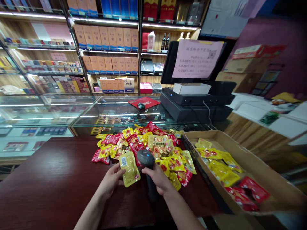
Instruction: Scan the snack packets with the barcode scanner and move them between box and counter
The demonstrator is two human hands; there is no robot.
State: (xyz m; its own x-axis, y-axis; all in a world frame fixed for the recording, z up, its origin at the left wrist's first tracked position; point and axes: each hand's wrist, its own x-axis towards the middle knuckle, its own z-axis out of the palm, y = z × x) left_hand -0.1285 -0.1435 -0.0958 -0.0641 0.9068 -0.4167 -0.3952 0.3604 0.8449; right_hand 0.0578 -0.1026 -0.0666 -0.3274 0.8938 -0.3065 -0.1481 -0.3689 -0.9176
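My left hand [113, 176] pinches the edge of a yellow-gold snack packet [129, 169], whose printed label faces up toward me. Held upright just right of it is a black handheld barcode scanner [146, 158], with a small blue light on top. My right hand [157, 179] is wrapped around the scanner's handle, the thumb lying near its head. Behind both hands a heap of red, yellow and gold snack packets [137, 140] spreads over the dark red-brown table [55, 179]. The scanner hides part of the heap.
A shallow cardboard box [283, 191] with several red and yellow packets stands at the right. Beyond the table are a glass counter [112, 108], a mouse [141, 106] on a red mat, and a monitor [168, 60] bearing a paper notice. Stocked shelves line the back.
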